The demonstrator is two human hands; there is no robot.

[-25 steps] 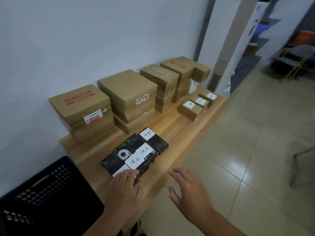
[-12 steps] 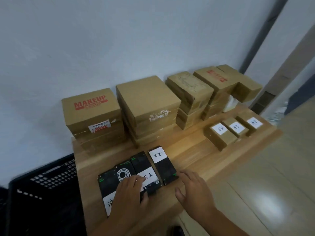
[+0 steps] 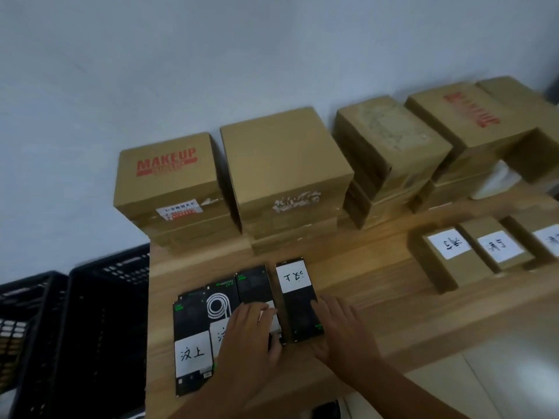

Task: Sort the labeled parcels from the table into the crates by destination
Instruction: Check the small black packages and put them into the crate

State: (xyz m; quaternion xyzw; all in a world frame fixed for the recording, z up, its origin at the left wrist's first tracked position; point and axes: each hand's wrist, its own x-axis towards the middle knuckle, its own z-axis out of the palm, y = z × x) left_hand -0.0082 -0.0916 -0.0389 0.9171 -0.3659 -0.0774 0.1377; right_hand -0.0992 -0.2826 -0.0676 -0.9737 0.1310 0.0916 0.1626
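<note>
Head-camera view looking down on a wooden table (image 3: pixel 378 285) against a pale wall.

Four flat black parcels lie side by side at the near left of the table, all touching or nearly so. A second ago only the left hand (image 3: pixel 251 334) touched their near ends, and the right hand (image 3: pixel 344 337) hovered off the table's near edge. Now both hands are on the row. The left hand lies over the third parcel (image 3: pixel 252 285), covering most of its label. The right hand rests with spread fingers on the right side of the rightmost parcel (image 3: pixel 298 297). Neither hand has visibly closed around a parcel; both look relaxed and flat. It seems the black parcels are about to be gathered or picked out, with none lifted yet.

Each black parcel is long and thin, its long axis running near to far. The leftmost parcel (image 3: pixel 190 337) carries its white label (image 3: pixel 192 353) at the near end, with writing upright to the viewer. The rightmost has its label at the far end, with the writing upside down, so it points the opposite way.

Two black slatted crates (image 3: pixel 99 297) stand just left of the table. Stacked brown boxes (image 3: pixel 169 182) line the far wall. Small brown parcels (image 3: pixel 444 255) with white labels sit at the right, well apart from the hands.
</note>
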